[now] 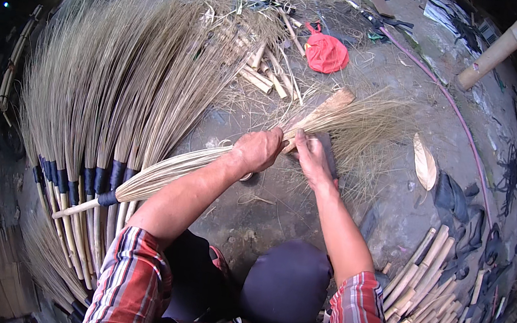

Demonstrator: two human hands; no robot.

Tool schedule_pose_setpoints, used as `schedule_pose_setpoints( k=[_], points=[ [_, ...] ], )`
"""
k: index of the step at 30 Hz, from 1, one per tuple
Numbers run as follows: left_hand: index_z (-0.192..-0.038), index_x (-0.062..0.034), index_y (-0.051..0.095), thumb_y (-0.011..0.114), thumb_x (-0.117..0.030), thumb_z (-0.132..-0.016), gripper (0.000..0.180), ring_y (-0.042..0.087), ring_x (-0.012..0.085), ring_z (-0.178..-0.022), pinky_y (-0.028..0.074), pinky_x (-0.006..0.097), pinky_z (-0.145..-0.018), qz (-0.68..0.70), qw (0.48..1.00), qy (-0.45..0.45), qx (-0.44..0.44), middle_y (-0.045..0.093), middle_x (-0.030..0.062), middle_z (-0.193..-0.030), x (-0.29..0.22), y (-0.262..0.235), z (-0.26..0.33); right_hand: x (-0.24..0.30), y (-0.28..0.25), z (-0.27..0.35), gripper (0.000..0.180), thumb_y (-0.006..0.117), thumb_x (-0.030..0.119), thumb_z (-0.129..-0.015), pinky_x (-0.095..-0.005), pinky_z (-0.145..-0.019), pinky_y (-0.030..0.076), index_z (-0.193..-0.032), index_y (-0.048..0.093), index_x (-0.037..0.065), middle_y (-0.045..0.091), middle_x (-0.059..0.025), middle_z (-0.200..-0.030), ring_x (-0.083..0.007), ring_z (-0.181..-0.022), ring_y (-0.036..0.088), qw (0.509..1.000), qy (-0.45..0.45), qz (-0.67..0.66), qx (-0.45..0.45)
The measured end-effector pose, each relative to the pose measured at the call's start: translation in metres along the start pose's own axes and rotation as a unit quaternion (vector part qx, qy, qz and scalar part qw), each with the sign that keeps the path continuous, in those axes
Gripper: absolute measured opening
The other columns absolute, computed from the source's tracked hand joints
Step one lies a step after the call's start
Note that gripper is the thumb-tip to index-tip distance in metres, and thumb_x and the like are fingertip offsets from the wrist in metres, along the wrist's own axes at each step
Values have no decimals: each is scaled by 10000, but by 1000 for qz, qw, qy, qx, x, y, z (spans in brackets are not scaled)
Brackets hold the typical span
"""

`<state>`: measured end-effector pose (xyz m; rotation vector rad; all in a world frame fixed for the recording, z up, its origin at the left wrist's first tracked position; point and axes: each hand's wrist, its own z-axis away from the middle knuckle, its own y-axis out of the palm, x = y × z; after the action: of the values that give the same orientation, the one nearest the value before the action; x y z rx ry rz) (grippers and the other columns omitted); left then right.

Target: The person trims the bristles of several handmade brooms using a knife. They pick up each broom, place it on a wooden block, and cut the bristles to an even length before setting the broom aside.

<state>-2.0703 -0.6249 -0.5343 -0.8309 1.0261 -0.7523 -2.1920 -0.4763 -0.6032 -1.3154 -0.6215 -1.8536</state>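
A straw broom (164, 176) lies slanted across in front of me, its pale handle at lower left, with dark binding where the bristles start. Its bristles pass beneath my left forearm and fan out loosely beyond my hands to the right. My left hand (258, 151) is closed around the bristles. Close beside it, my right hand (314, 161) grips them too, thumb on top. A flat piece of wood (329, 107) slants up from between my hands, against the bristles; its lower end is hidden by my fingers.
Several finished brooms (111, 81) stand in a row at left, bristles up. Cut bamboo pieces (264, 73) and a red bag (326, 53) lie ahead. Bamboo sticks (431, 298) are heaped at lower right, near dark strips (455, 199) and a dry leaf (424, 162). A bamboo post (497, 51) rises at far right.
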Motion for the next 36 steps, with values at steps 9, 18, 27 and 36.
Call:
schedule_pose_setpoints(
  k=[9,18,27,36],
  points=[
    [-1253,-6,576,350,-555,-1086,617,658,484,-1095,505,555,-966,46,991,-95,79,698,309,-1107,51,48,-52,-160,-84,57,599,816,266,-834,-422,-913,539,-1286,544,-18,650,-161,-1064,-289,-999,680,902,58,393,-171],
    [-1215,5,617,297,-642,-1067,737,661,452,-1112,506,519,-984,57,987,-110,101,703,287,-1104,70,72,-67,-110,-28,139,172,605,176,-1035,-313,-528,518,-1057,496,43,591,-57,-767,-142,-557,621,966,52,-156,-199],
    [-1185,-2,656,308,-631,-1071,728,654,437,-1139,504,501,-997,63,982,-123,132,703,263,-1145,64,63,-69,-48,-35,64,187,603,227,-1048,-408,-574,512,-1024,519,63,640,-115,-724,-277,-618,670,906,-223,237,-272],
    [-1234,-79,672,367,-623,-1059,648,679,412,-1135,529,510,-979,59,981,-148,109,721,223,-1166,56,64,-60,-45,-37,3,250,552,286,-1055,-559,-628,506,-1027,490,46,680,-243,-786,-464,-725,690,913,-44,394,-94]
  ],
)
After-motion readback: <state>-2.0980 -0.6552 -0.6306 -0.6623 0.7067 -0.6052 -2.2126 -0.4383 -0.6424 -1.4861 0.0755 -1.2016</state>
